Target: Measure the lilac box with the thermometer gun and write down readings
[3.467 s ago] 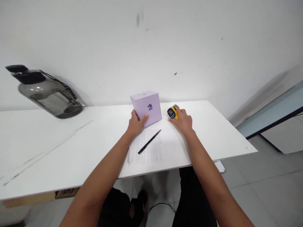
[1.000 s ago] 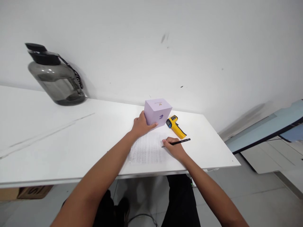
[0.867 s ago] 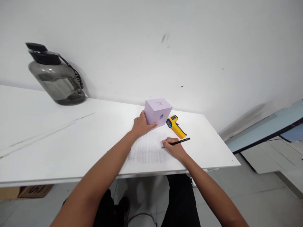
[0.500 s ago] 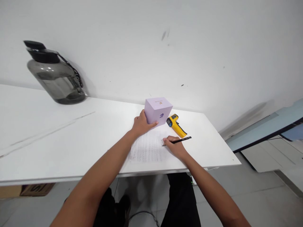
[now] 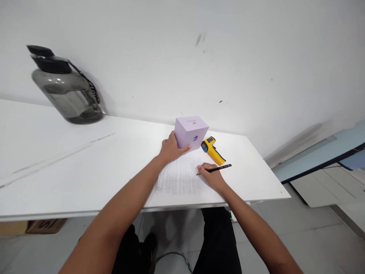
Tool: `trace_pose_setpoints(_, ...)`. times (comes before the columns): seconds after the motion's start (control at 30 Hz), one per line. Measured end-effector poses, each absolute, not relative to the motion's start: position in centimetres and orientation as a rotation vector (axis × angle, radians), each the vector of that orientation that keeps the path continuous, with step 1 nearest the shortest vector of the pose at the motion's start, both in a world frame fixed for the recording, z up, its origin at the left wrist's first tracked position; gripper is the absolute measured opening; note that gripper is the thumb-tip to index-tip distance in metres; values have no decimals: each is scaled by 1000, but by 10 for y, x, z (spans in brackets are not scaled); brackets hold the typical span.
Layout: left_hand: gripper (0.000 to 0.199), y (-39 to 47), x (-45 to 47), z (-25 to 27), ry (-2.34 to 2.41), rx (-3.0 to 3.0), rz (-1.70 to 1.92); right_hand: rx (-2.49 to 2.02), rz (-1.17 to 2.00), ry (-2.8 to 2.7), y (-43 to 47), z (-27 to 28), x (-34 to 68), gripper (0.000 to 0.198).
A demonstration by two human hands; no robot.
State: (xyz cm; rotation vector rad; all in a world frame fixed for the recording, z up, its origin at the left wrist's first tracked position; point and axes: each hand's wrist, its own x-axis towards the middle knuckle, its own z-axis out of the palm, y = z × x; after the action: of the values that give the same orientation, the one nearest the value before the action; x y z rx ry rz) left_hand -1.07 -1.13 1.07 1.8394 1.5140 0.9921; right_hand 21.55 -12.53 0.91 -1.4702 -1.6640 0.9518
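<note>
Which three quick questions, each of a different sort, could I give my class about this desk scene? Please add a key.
1. True or false: the left hand has hold of the lilac box.

2. Fill the gap: the black writing tool, its tip at the sheet of paper, is in the ____ hand.

3. Multiple choice: where on the white table does the yellow device lie?
A. Beside the bottle
B. Underneath the sheet of paper
C. Beside the lilac box, to its right

Key:
1. True
2. right; the right hand grips it
3. C
</note>
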Motion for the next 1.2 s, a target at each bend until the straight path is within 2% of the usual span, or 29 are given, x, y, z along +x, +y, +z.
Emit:
trace_pose_setpoints(0.23, 96, -11, -11, 11, 1502, 1856, 994, -1447, 945, -1687, -125, 8, 216, 53)
trace_pose_setpoints(0.8, 85, -15, -9, 17, 1559, 1871, 950, -1422, 919, -1637, -125, 11, 218, 47)
trace_pose_setpoints(1.2, 85, -16, -8, 18, 1550, 1880, 948, -1416, 927, -1660, -125, 11, 218, 50)
